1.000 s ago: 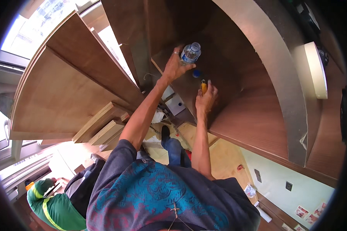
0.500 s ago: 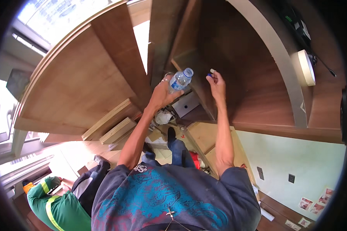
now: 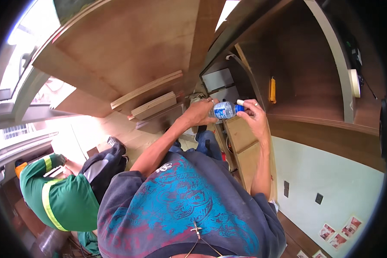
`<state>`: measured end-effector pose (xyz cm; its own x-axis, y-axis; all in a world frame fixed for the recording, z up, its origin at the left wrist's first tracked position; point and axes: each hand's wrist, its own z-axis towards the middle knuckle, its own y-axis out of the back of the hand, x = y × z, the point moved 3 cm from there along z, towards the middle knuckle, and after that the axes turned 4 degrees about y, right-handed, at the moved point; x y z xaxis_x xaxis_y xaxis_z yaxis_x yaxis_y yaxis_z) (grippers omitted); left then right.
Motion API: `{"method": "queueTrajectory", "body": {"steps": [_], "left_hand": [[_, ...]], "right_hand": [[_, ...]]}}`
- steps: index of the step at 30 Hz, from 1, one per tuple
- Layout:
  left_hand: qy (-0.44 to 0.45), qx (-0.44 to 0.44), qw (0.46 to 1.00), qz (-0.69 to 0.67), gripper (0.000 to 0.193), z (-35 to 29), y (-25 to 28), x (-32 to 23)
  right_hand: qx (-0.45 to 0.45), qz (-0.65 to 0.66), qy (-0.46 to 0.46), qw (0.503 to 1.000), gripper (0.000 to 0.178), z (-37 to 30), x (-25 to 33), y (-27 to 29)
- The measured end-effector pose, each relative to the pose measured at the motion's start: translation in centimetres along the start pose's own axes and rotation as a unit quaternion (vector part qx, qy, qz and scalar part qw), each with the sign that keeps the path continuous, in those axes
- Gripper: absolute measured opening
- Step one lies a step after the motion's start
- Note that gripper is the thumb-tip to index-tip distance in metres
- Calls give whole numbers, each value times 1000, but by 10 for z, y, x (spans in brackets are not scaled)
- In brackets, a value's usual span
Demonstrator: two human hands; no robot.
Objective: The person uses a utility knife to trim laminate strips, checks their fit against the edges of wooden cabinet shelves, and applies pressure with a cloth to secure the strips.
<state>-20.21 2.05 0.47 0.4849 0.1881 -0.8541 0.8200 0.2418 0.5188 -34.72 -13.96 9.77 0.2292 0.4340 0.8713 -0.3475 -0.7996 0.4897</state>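
Note:
My left hand (image 3: 201,112) is wrapped round a clear plastic water bottle (image 3: 223,110) with a blue label, tilted onto its side with its neck toward my right hand. A blue cap (image 3: 239,108) sits at the bottle's mouth, pinched in the fingers of my right hand (image 3: 254,117). Whether the cap is screwed on cannot be made out. One right finger has a pale wrap (image 3: 241,102) round it. Both hands are in front of my chest, close to the brown wooden cabinet.
An open brown cabinet (image 3: 296,81) with a yellow-orange tool (image 3: 272,90) in it rises ahead on the right. A roll of tape (image 3: 354,83) lies farther right. Wooden boards (image 3: 155,106) stand left of centre. A person in a green top (image 3: 60,198) sits at the lower left.
My hands have come together, and the cap in my right hand has met the bottle's mouth. The bottle has tipped from near upright to sideways. My view has turned.

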Motion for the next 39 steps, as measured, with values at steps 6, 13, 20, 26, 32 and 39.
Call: {"method": "queueTrajectory", "body": {"steps": [6,13,20,26,32,39], "left_hand": [[22,91,995,-22,65,-53,-17,28],[8,63,997,-34,63,-71,-22,31],[18,28,999,-28,63,-80,-14,29],[32,-16,998,-48,63,-87,-1,19],[56,43,997,-18,65,-97,-15,28],[60,18,998,-31,69,-108,-31,33]], "right_hand": [[65,-22,18,997,29,-35,9,-39],[65,-130,-138,980,24,-40,-5,-52],[110,-105,-50,987,24,-38,15,-59],[121,-151,-85,977,27,-44,-2,-59],[182,-104,-1,978,34,-37,32,-67],[180,-166,-53,968,32,-44,14,-73]]}}
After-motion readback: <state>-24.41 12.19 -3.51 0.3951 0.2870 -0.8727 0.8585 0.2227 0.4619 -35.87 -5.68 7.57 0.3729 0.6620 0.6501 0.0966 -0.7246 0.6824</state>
